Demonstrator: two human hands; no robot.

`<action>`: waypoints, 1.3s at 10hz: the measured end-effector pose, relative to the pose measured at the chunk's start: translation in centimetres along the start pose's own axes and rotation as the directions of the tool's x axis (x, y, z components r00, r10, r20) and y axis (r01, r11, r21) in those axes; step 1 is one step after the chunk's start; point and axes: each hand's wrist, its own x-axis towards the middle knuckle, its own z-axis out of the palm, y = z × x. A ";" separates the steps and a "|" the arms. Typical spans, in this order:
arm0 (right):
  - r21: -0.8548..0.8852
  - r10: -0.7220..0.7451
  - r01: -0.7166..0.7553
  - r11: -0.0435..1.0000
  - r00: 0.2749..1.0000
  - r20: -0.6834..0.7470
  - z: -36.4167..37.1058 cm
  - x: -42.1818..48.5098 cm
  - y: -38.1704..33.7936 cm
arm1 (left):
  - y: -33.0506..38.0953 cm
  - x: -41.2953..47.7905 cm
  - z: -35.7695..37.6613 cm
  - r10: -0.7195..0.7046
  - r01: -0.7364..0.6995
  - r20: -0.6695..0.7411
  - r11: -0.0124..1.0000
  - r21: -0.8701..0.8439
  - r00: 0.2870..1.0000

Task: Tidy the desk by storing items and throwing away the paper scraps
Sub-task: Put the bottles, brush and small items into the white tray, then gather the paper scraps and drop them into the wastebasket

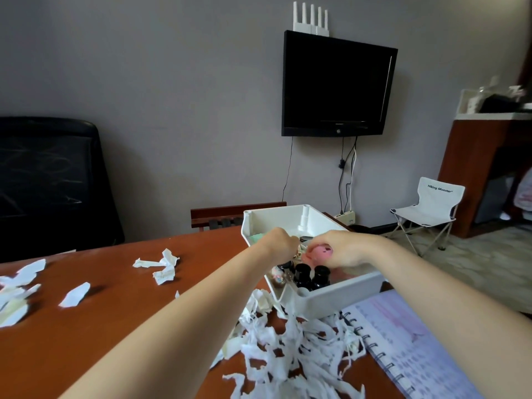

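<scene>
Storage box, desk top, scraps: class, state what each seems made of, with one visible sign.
Storage box: probably moulded plastic, matt white, with rounded corners and moulded posts. Desk top: wood or veneer, reddish-brown, slight sheen; which, I cannot tell. Scraps: thin white paper, torn and crumpled.

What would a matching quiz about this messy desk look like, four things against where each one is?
Things:
1. pink toy
2. black bottles
3. spiral notebook
4. paper scraps

Places:
A. strewn over the desk
B. held in the right hand
C. lying at the desk's near right side
D. standing inside the white box

Pairs: 1-B, 2-D, 3-C, 4-A
</scene>
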 end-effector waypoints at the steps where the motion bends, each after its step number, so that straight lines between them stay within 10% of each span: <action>1: -0.044 0.107 -0.105 0.994 0.993 0.049 -0.7 -0.3 -1.2 | 0.1 -1.0 -0.9 0.000 0.000 -0.005 1.000 0.016 1.000; 6: -0.119 -0.129 0.123 0.985 0.991 -0.040 -1.1 -9.2 -13.6 | -3.6 -16.4 -9.3 0.192 -0.207 0.077 0.903 0.377 0.978; 13: -0.269 -0.389 0.394 0.879 0.918 0.076 14.3 -24.0 -29.1 | -19.7 -44.6 -10.1 -0.093 0.151 -0.142 0.865 0.478 0.985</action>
